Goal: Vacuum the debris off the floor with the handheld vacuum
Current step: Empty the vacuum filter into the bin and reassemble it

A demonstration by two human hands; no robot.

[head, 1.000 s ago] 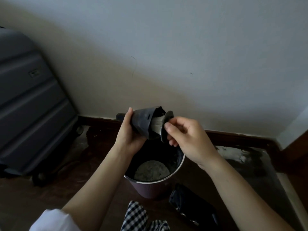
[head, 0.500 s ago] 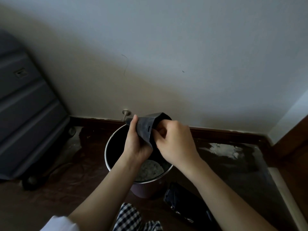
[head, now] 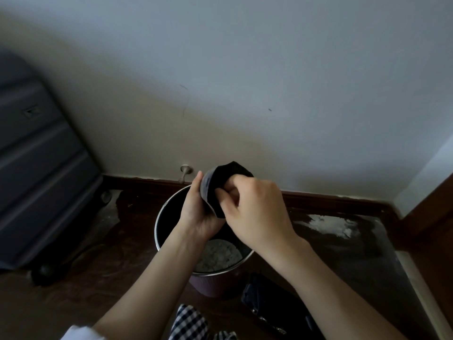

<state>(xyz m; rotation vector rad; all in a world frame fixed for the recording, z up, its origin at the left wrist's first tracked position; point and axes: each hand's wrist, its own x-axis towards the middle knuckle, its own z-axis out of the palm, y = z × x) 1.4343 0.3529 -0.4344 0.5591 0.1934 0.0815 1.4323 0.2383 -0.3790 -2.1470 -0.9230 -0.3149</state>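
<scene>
1. Nearest the camera, a white sleeve (head: 73, 333) showed at the lower left edge, and a black-and-white checked cloth (head: 190, 323) lay at the bottom centre.
2. Just right of the cloth, a dark glossy object (head: 263, 299) lay on the brown floor (head: 103, 278); it was too dim to say for certain what it was.
3. Beyond it stood a round bin (head: 215, 282) with a pale rim and purplish wall, holding a heap of whitish-grey debris (head: 217, 255) at its bottom.
4. Both forearms reached over the bin. The left hand (head: 199, 213) was clamped around a dark dust cup (head: 213, 190), seemingly a part of the handheld vacuum, held directly above the bin's mouth.
5. The right hand (head: 257, 207) was curled together, its fingers (head: 229, 192) pushed into the open end of the dust cup; what they gripped inside was hidden.
6. To the left, a large grey suitcase (head: 41, 173) stood on its wheels near the wall.
7. To the right, a whitish patch (head: 329, 223) marked the floor.
8. Farthest, a dark skirting board (head: 331, 200) ran along the foot of a pale wall (head: 245, 82), with a small metal door stop (head: 185, 171) fixed just behind the bin.
</scene>
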